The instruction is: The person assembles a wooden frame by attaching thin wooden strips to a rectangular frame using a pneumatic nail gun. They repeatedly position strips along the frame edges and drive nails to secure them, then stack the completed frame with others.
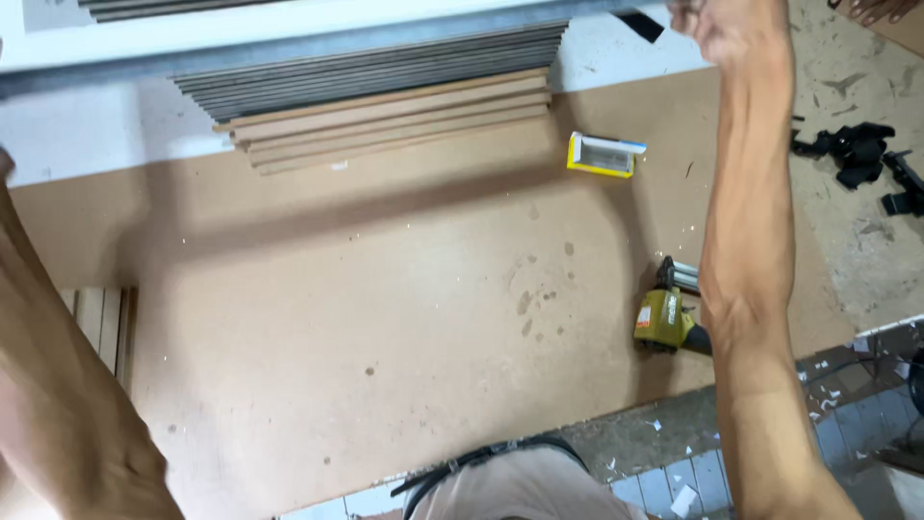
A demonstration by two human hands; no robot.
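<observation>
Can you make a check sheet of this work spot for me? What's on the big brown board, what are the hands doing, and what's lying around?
Surface: big brown board on the floor, with dark spots and white flecks.
Job's things: long pale panel across the top edge; the right hand is at its end.
Clutter: stack of slats, grey above and wooden below; small yellow box, open; yellow power tool beside the right forearm.
Hands: right hand raised and closed on the panel's end; left hand out of view, only the forearm shows.
Cables: nothing seen.
Surroundings: black bits on the dusty floor; grey tiles with paper scraps.
</observation>
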